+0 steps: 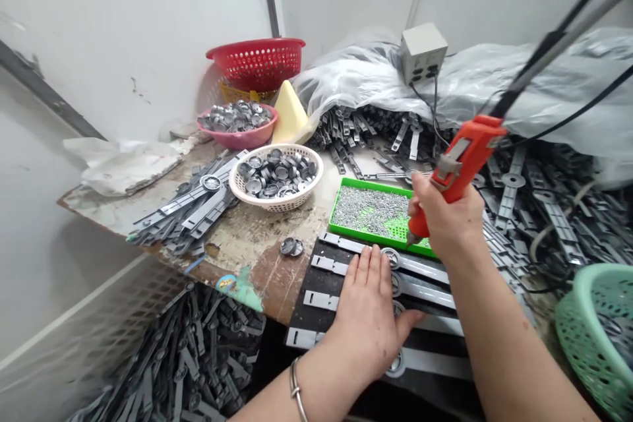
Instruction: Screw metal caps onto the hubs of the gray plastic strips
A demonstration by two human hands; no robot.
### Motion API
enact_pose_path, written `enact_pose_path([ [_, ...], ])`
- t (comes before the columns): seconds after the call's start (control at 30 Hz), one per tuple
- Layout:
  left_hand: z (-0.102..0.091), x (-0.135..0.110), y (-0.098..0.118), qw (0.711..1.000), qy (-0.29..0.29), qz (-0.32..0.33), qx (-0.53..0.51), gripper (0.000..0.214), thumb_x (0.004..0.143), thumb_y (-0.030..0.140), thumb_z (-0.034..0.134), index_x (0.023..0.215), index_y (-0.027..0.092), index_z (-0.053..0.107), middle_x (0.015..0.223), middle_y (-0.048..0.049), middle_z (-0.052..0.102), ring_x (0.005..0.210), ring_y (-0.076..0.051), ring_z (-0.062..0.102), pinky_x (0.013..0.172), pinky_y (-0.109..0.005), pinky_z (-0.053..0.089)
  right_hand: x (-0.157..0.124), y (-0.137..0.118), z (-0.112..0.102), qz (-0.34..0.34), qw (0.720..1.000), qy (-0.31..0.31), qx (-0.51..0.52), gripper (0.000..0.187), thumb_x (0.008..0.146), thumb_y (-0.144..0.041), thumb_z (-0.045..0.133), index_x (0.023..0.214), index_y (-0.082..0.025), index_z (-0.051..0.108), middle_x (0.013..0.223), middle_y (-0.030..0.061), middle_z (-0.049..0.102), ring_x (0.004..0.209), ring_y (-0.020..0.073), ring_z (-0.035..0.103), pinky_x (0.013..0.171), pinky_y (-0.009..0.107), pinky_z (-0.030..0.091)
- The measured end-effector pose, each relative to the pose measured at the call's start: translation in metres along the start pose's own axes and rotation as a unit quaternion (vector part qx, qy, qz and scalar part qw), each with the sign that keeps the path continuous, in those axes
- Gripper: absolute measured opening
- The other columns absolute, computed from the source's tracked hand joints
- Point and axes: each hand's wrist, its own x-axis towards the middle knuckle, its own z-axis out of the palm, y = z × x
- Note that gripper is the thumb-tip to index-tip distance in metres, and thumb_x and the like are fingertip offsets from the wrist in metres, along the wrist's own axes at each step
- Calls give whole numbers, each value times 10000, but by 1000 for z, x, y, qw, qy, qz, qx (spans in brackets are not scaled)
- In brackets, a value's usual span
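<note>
My right hand (pixel 452 221) is wrapped round an orange electric screwdriver (pixel 472 148), which slants down to the left. Its tip is over the near edge of a green tray (pixel 366 235) holding many small silver screws (pixel 368 208). My left hand (pixel 368 316) lies flat, fingers stretched out, across several long grey plastic strips (pixel 425 268) with round hubs. These strips lie side by side on a black board (pixel 305 277); the palm and fingers hide their middle parts. Two round grey caps (pixel 291 247) sit on the table left of the board.
A white basket (pixel 277 203) and a pink basin (pixel 242 138) hold round caps. Loose strips (pixel 198 204) are piled at left, at right and below the table edge. A green basket (pixel 588 330) stands at right. Cables run from a grey box (pixel 422 53).
</note>
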Motion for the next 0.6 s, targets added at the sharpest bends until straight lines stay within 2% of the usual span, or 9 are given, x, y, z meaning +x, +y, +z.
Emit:
enact_pose_path([
  [0.1,2,0,-1,1000,1,1,2,826,907,640,234,1440,10,253,1513,-183,156,1406,-309,105,1152,-468,164,16,-1,-11,-29,999,22,-8,328,687,-434,721,734,-200,496,531,-40,545,412,110,507,381,256,439],
  [0.27,4,1,-1,1000,-7,4,19,826,911,643,201,1441,10,246,1514,-180,144,1406,-313,94,1146,-479,170,32,16,-20,-8,997,14,-72,319,677,-419,731,750,-195,516,573,-14,562,472,130,544,394,262,447],
  [0.4,7,0,-2,999,16,11,33,823,914,644,173,1446,18,237,1519,-177,135,1406,-308,99,1143,-469,187,36,28,-21,-9,997,5,-71,310,700,-446,710,744,-203,522,602,-8,573,491,132,551,397,260,450],
  [0.6,9,1,-3,999,18,14,39,826,914,644,162,1437,12,262,1514,-182,159,1404,-311,109,1138,-472,202,42,36,-15,-20,998,8,-64,299,704,-420,713,724,-211,500,572,-32,548,478,119,535,407,250,443],
])
